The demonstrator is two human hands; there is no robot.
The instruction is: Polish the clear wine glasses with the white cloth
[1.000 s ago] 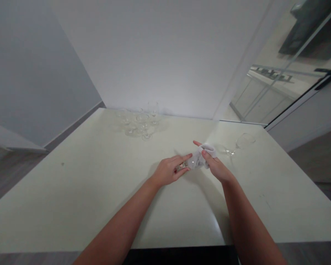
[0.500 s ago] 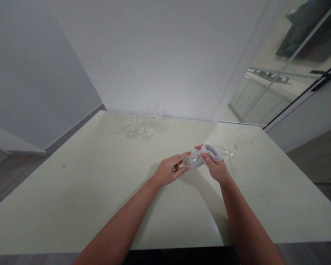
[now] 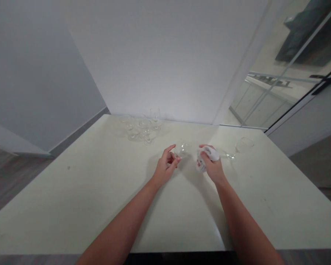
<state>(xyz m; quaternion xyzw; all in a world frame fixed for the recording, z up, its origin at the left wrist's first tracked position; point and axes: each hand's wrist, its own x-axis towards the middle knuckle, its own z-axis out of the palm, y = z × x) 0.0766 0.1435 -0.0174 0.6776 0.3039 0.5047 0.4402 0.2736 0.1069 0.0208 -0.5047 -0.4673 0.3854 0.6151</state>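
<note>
My left hand (image 3: 167,162) is closed around the lower part of a clear stemmed glass (image 3: 183,148), whose bowl leans toward the right above the table. Its stem and foot are mostly hidden by my fingers. A short gap to the right, my right hand (image 3: 213,165) grips a bunched white cloth (image 3: 205,159), apart from the glass. Just beyond that hand, another wine glass (image 3: 244,144) lies on its side on the white table (image 3: 105,184).
Several clear stemmed glasses (image 3: 145,127) stand close together near the back edge of the table. Behind them rises a white wall (image 3: 160,66). On the right is a glass-panelled door (image 3: 267,92) with a dark handle.
The cloth has come off the glass: my right hand now holds it clear of the bowl. My left hand has tilted the glass and raised its bowl slightly.
</note>
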